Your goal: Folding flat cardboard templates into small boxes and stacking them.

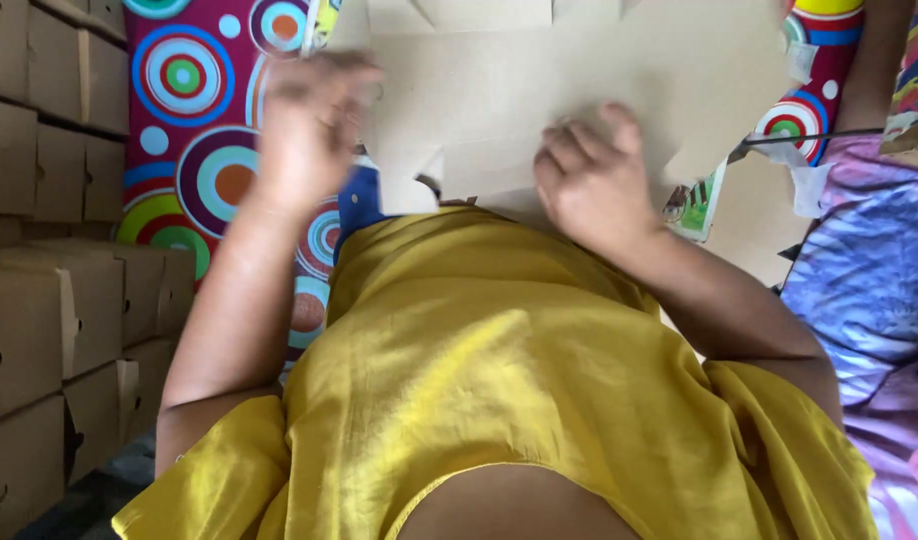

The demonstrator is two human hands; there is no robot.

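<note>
Handling a Flat Cardboard Blank at Lap Level

Holding a flat cardboard blank (539,90) at the top centre of the head view, above the yellow garment (499,370) that fills the lower middle.

Left hand (314,125): raised at the left edge of the cardboard blank, blurred; fingers appear loosely curled toward the sheet. Grip state cannot be told from this view, nor whether skin touches the board.

Right hand (594,180): knuckles up, fingers folded inward and pressed against the lower part of the cardboard blank, near a notched flap. Appears to pinch the board edge under the curled fingers; thumb hidden.

Cardboard blank: pale brown, unfolded, cut with flaps and notches, spanning from the left hand past the right hand to the upper right.

Surroundings:
- Stacked brown boxes (49,250) along the left side, several rows high.
- Patterned cloth with coloured circles (194,130) behind the left forearm.
- Blue and purple fabric (874,270) at the right edge.
- Small printed green and white card (694,205) just beside the right wrist, partly under the board.
</note>
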